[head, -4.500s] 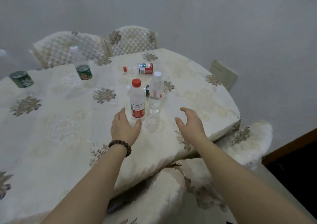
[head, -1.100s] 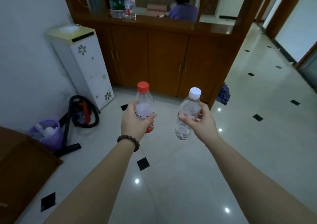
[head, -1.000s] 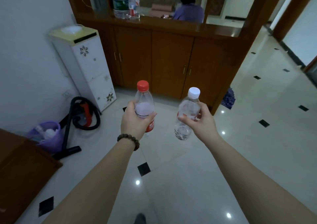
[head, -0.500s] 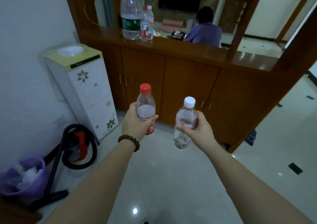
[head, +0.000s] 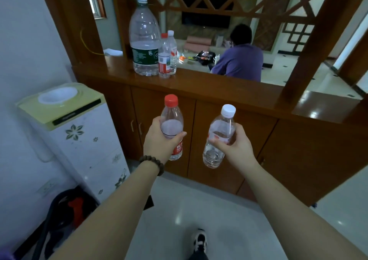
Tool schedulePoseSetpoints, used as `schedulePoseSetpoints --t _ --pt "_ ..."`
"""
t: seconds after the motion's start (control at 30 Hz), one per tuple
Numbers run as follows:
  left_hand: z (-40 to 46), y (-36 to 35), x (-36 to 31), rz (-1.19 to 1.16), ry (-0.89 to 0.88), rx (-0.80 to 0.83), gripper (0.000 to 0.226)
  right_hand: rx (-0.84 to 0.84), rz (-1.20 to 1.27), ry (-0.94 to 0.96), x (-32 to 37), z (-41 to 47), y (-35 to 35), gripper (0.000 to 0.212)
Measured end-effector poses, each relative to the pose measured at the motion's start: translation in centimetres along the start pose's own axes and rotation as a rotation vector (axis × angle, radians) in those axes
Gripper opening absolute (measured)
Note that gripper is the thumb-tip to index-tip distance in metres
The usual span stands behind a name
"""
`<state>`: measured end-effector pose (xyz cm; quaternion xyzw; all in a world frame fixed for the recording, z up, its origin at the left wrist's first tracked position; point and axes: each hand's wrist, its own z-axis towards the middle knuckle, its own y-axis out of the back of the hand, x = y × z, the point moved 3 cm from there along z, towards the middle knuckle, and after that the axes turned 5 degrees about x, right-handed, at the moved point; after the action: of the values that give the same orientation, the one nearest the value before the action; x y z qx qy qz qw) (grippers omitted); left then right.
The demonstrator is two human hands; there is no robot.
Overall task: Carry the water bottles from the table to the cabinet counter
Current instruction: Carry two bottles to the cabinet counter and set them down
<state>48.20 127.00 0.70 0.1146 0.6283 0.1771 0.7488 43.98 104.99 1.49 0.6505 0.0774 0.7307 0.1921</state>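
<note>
My left hand point(head: 158, 142) grips a clear red-capped water bottle point(head: 172, 118) round its middle, holding it upright. My right hand point(head: 236, 148) holds a white-capped water bottle point(head: 220, 132), tilted slightly left. Both hang in front of the brown wooden cabinet counter point(head: 209, 88), below its top edge. On the counter's left end stand a big 6L water jug point(head: 144, 38), a small red-capped bottle point(head: 164, 56) and a white-capped bottle point(head: 172, 50) behind it.
A white water dispenser base with a yellow-green top point(head: 65, 124) stands left of the cabinet against the wall. A black and red vacuum cleaner point(head: 65, 212) lies on the floor at lower left. Beyond the counter a person in purple point(head: 239, 60) sits. My shoe point(head: 199, 241) shows below.
I picked both bottles up from the table, turned and walked toward the cabinet. Over the last second the counter has come much closer; my grips are unchanged.
</note>
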Motion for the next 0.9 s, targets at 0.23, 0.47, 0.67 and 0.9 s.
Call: schedulePoseSetpoints --t 0.23,0.47,0.67,0.9 --pt "17.1 -3.4 -1.7 0.023 -0.084 -0.037 0.075 -0.001 0.037 0.045 0.0 17.5 0.8 0.07" --pt "32.7 -6.2 -3.0 0.039 -0.114 -0.094 0.074 0.013 0.031 0.118 1.7 34.4 1.0 0.067" --pt "41.3 -8.2 -2.2 0.064 -0.112 -0.099 0.08 0.038 -0.016 0.127 1.3 44.2 -1.3 0.063" --pt "47.9 -10.9 -0.5 0.077 -0.071 -0.031 0.076 -0.015 -0.074 0.082 0.0 52.2 -3.8 0.06"
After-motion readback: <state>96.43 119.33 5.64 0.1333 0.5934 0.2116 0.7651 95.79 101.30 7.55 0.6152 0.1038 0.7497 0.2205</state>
